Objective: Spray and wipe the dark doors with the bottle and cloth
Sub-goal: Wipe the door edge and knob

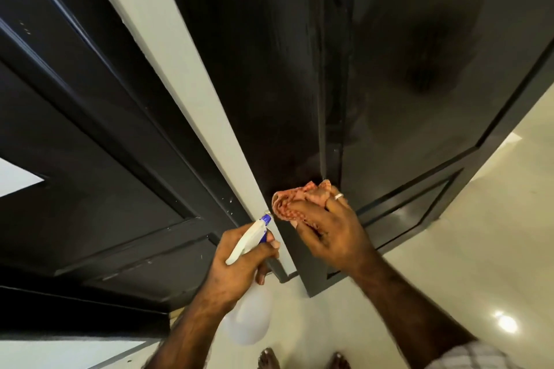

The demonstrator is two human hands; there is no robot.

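Two dark panelled doors fill the view: one on the left [99,135] and one in the middle [263,69], which stands open with its edge toward me. My left hand [236,269] grips a white spray bottle [248,317] by the neck, its blue nozzle pointing at the white frame strip. My right hand [332,234] holds a bunched orange-pink cloth [295,199] and presses it against the lower part of the middle door, close to its vertical edge. A ring shows on one finger.
A white door frame strip [180,75] runs between the two doors. A further dark panel [434,99] lies right of the middle door. Glossy pale floor tiles [464,263] spread to the right and below. My bare feet [269,359] stand near the bottom edge.
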